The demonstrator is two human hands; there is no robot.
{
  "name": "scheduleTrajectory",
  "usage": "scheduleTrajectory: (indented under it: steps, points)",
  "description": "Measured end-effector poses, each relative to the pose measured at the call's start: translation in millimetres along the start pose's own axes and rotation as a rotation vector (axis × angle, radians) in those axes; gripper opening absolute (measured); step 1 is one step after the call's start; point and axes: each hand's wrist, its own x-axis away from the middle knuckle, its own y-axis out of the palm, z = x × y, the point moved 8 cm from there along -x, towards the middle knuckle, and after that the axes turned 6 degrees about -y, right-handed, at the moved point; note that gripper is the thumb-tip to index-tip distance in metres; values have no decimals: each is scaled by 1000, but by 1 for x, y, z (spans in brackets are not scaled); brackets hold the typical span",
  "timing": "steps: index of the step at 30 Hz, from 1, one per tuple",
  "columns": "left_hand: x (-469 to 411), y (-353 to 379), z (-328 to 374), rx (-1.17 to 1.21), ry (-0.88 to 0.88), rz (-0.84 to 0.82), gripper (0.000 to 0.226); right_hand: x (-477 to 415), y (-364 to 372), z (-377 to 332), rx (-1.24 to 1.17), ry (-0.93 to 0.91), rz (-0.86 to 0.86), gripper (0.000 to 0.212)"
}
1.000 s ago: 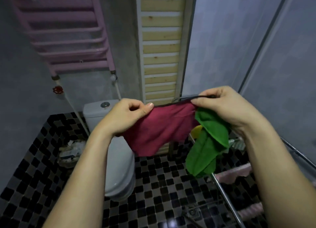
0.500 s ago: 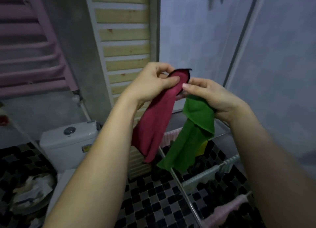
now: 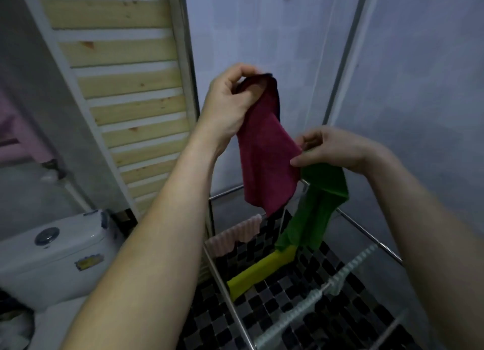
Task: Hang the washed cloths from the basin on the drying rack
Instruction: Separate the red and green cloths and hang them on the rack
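**Red cloth** (image 3: 264, 153), one. Held in the air above the rack (image 3: 372, 238), apart from it. The left hand (image 3: 230, 100) pinches its top corner with curled fingers; the right hand (image 3: 337, 150) pinches its lower side edge. It is soft and limp and probably light, with no stiffness of its own, so it sags wherever it is not held. Best taken by two corners or along one edge, spread, then draped over a rail.

**Green cloth** (image 3: 314, 213), one. It hangs from the same right hand, bunched under the palm, and its tail reaches down to the rack. It likely handles like the red one and may slip while that hand works both.

**Yellow cloth** (image 3: 262, 271), one. It lies below the green tail; whether it is held or resting on a rail cannot be told.

**Cloths hung on the rack**, two: one pink ribbed (image 3: 235, 234), one pale ribbed (image 3: 348, 268).

**Rack**, one, metal rails. **Hands**, two. **Basin**, not in view.
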Motion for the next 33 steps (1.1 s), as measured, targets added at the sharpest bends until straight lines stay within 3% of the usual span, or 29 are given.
scheduleTrajectory:
  steps: [5,11,13,15,17,21,24,28,33]
  points:
    - [-26,13,-80,-135,-113,23,29,-18,-47,46,3,72,208,8]
    - [-13,45,-182,-143,-368,-3,26,-36,-54,105,-125,205,141,23]
    - [-11,57,-197,-113,-400,-30,27,-34,-56,121,-188,226,146,16]
    - [-12,68,-205,-119,-409,-71,26,-29,-65,130,-172,236,202,2]
    - [-14,83,-209,-139,-395,-144,25,-27,-69,138,-73,234,188,21]
    - [-13,110,-211,-203,-368,-298,20,-29,-42,140,-67,210,6,33]
    - [-14,117,-209,-209,-343,-352,18,-31,-15,153,-88,260,-112,20]
    - [-17,115,-203,-147,-307,-342,19,-30,-12,184,-73,346,-28,6]
    - [-15,91,-221,-69,-315,-216,21,-17,-43,215,77,447,216,12]
